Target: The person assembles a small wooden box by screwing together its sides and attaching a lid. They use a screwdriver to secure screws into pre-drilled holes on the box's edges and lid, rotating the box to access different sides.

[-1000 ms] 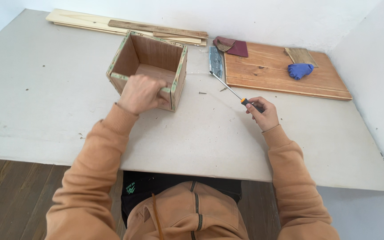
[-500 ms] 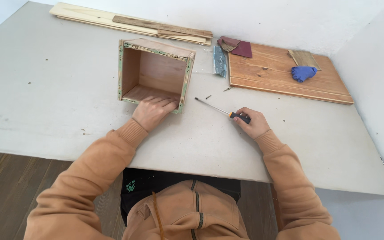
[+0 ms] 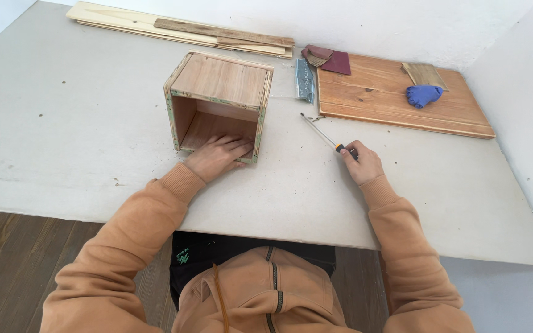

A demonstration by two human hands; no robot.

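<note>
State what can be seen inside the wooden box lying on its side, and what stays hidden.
The wooden box opens toward the person. Bare wooden walls show inside, and the fingers of the left hand lie on its lower wall. The top panel covers the upper back of the inside.

Wooden box (image 3: 220, 102): warm brown board, matt, visible grain, edges pale and speckled with green.
Screwdriver (image 3: 328, 137): slim metal shaft with a dull sheen, dark handle with an orange band, probably plastic.
Table (image 3: 69, 123): pale grey sheet, matt, lightly scuffed and dusty.
Board (image 3: 377, 98): reddish planked wood, faint satin finish.
Slats (image 3: 180, 31): light raw wood, unfinished.
Blue glove (image 3: 424, 94): soft cloth.
Sleeves (image 3: 124, 246): orange knitted fabric, matt.
</note>
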